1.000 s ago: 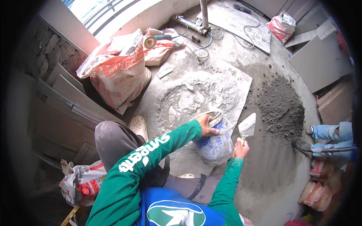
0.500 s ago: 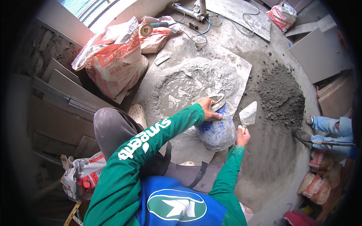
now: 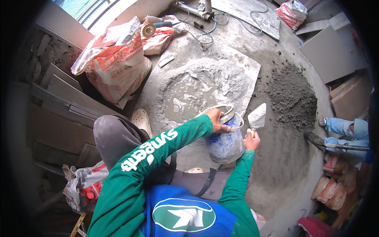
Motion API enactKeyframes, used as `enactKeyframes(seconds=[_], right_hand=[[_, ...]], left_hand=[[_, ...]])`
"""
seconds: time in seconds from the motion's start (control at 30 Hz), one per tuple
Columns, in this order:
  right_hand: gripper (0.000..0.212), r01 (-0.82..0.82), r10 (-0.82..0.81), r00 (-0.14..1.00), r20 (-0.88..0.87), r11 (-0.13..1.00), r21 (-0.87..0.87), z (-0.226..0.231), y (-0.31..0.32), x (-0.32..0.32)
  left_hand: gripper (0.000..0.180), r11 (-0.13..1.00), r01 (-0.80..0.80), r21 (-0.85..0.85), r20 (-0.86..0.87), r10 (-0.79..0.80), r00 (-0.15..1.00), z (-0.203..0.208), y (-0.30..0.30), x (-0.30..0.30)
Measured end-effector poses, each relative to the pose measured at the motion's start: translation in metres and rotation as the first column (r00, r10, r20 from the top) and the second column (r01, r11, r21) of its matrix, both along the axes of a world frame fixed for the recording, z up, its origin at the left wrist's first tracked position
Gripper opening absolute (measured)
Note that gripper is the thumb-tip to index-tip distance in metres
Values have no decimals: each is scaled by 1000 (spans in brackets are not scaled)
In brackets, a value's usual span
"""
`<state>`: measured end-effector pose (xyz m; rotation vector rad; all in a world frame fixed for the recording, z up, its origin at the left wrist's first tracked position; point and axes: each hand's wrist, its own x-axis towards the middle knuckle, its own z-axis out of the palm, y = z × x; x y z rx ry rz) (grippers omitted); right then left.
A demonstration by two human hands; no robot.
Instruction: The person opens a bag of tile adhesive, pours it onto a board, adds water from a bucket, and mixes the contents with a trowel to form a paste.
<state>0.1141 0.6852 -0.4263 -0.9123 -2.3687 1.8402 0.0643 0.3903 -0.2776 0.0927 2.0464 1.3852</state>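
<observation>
My left hand [image 3: 217, 121] is closed over the rim of a blue bucket [image 3: 226, 147] crusted with grey cement. The bucket is tilted, its mouth facing away from me toward a wet cement mix [image 3: 189, 96] ringed by dry powder. A pale wire handle loops around the mouth, and the inside is mostly hidden. In my right hand [image 3: 252, 140], beside the bucket, is the handle of a pointed trowel [image 3: 257, 115]. Its cement-coated blade points away from me, apart from the bucket.
Beyond the mix on the left stand an open cement bag [image 3: 116, 69] and an angle grinder [image 3: 156, 27] on another bag. A dark sand pile [image 3: 294, 96] lies right. Another person's legs [image 3: 347, 132] are at the far right. Boards [image 3: 65, 130] lean at left; cables [image 3: 237, 23] lie behind.
The bucket and my left hand have come slightly nearer to me. The view has shifted a little. Both hands keep their holds.
</observation>
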Motion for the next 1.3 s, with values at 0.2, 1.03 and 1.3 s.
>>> enactKeyframes(seconds=[0.2,1.03,1.3], right_hand=[[21,37,-36,999,13,994,-103,12,-6,2],[19,111,-104,993,55,985,-136,26,-9,7],[17,124,-121,992,31,983,-135,39,-13,-2]], left_hand=[[68,999,8,38,-3,-8,1000,-10,1,4],[46,912,174,-370,-157,-247,956,29,8,16],[40,824,3,-567,-313,-218,924,47,-31,-34]])
